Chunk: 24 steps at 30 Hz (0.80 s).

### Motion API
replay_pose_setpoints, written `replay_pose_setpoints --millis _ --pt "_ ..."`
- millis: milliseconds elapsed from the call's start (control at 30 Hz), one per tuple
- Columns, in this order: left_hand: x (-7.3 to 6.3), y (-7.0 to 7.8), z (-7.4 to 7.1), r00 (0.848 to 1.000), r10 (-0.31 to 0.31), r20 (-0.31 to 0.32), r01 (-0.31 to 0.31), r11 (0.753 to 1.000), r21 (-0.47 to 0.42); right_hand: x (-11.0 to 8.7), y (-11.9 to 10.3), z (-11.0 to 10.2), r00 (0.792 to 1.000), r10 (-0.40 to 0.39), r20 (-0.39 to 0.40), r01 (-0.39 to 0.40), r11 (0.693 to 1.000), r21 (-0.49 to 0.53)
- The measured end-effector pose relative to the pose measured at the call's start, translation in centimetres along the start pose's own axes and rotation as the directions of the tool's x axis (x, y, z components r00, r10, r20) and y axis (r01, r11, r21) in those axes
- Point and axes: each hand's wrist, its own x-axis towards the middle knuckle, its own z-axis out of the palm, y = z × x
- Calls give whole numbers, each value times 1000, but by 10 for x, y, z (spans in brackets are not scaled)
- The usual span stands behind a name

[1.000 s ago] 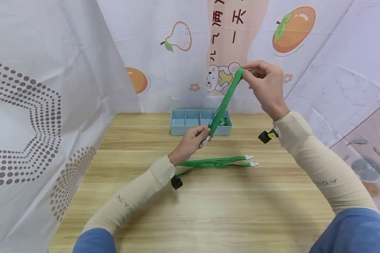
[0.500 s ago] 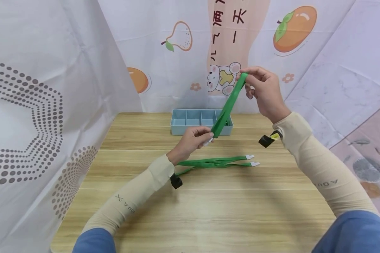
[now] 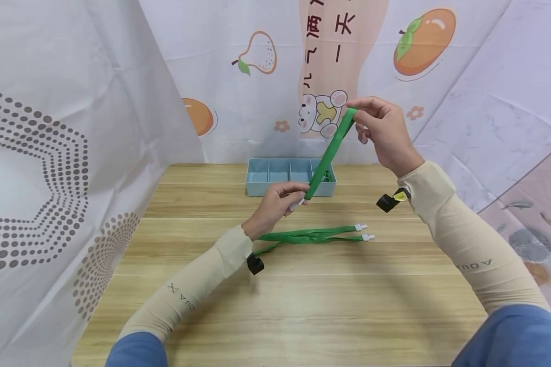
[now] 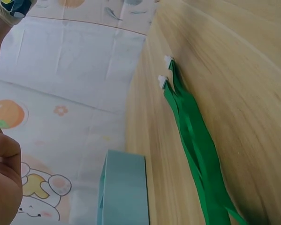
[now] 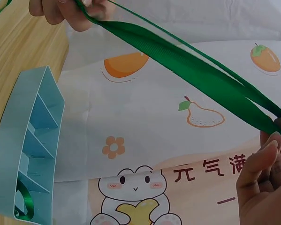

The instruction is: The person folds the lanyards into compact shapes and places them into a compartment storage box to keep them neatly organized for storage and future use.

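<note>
A green lanyard [image 3: 329,154] is stretched slantwise in the air between both hands. My left hand [image 3: 277,205] pinches its lower end, beside a white clip [image 3: 296,205]. Higher up and to the right, my right hand [image 3: 383,127] pinches the folded upper end between thumb and fingers. In the right wrist view the strap [image 5: 178,61] shows as two layers, slightly apart. Below the hands, more green lanyards [image 3: 309,236] lie on the table with two white clips at their right ends; the left forearm hides their other ends.
Behind the left hand stands a light blue box [image 3: 261,189] split into compartments. Its rightmost compartment holds a coiled green strap [image 5: 25,199]. The wooden table [image 3: 303,316] meets a printed cloth [image 3: 239,117] at the back.
The right hand has dropped slightly and moved a little right with the lanyard's upper end. The strap looked broader half a second ago and now appears narrower. Left hand nearly still.
</note>
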Motion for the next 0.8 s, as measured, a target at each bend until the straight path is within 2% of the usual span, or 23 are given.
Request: replay_pose_setpoints --millis 100,267,333,500,600,700,800 --pt "0 1 1 1000 8 20 -7 1000 -2 0 0 0 1000 -7 3 7 1000 -7" --pt "-2 1 0 993 89 79 -87 996 -22 2 0 -2 1000 -27 -15 27 999 -36" --pt "-3 1 -1 990 113 79 -113 994 -6 3 0 -5 999 -30 -40 28 998 -55" --pt "-4 1 1 988 153 8 -154 985 83 4 3 -12 993 -9 -119 -2 996 -92" --pt "-5 3 3 980 193 -38 -189 977 100 3 7 -17 989 26 -143 -37 996 -78" --pt "-4 3 4 973 221 -65 -214 972 93 1 10 -21 987 75 -141 -78 997 -17" --pt "-5 3 4 970 235 -66 -229 969 89 1 13 -23 983 138 -120 -126 987 103"
